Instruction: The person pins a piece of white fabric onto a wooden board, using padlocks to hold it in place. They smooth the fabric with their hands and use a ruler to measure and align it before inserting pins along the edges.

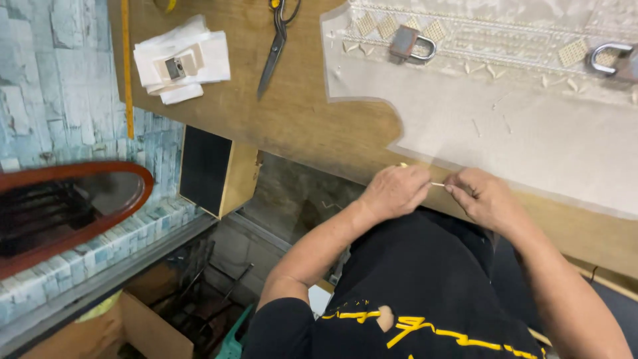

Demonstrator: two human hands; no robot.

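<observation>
My left hand (393, 191) and my right hand (484, 198) meet at the near edge of a wooden table (299, 113). Both pinch the ends of a thin pale strip or thread (437, 184) stretched between the fingertips. Just beyond them lies a sheer cream fabric (518, 133) with an embroidered border (478, 36) along its far side. What the thin piece is exactly is too small to tell.
Two metal padlocks (412, 45) (615, 60) weigh the fabric down. Black scissors (276, 43) lie on the table, with a stack of white cloth pieces (181, 61) and a yellow ruler (127, 73) at the left. A dark open box (214, 171) hangs under the table edge; a wooden-framed mirror (66, 206) leans at left.
</observation>
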